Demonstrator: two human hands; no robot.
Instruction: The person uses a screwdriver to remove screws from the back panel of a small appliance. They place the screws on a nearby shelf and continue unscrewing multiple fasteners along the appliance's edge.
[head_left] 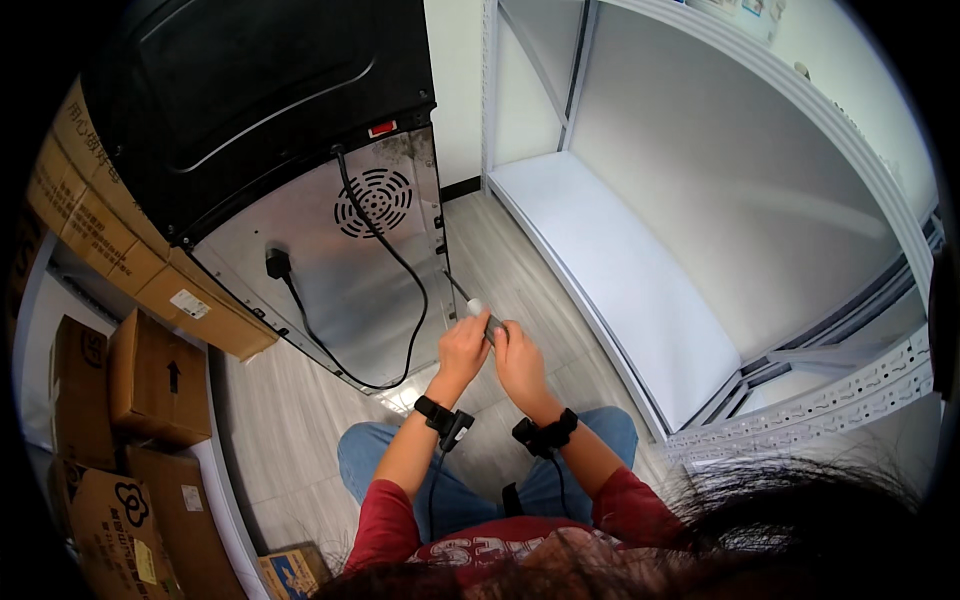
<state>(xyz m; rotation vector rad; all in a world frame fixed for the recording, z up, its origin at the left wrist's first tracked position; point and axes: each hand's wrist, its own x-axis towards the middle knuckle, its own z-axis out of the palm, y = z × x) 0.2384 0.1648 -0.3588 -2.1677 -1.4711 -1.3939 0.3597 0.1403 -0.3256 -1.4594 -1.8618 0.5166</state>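
Two bare hands meet on a screwdriver (475, 306) at the back of a tall black-and-silver appliance (260, 90), a scene I follow from a distance through the head camera. The tool lies just ahead of the wrists and leans forward and to the left, its long axis running from the right hand's fingers, past the left hand, toward the right-hand edge of the metal rear panel (350, 290). That line between shaft (457, 286) and panel edge is, in my judgement, the one that counts — yet I cannot tell whether the tip sits in a screw, rests against the metal or stops just short. The left hand (463, 350) is the nearer to the appliance, its fingers curled around the tool just behind the white collar. The right hand (518, 365) comes in from the other side, its fingers closed narrowly at the rear of the grey handle, palm partly hidden from me. Both forearms reach forward from the lower edge and angle inward, black bands (443, 422) at the wrists, jeans-clad knees (600, 432) to either side. A black power cord (426, 300) loops down the panel left of the hands; a white shelf (620, 290) stands to their right, well apart.
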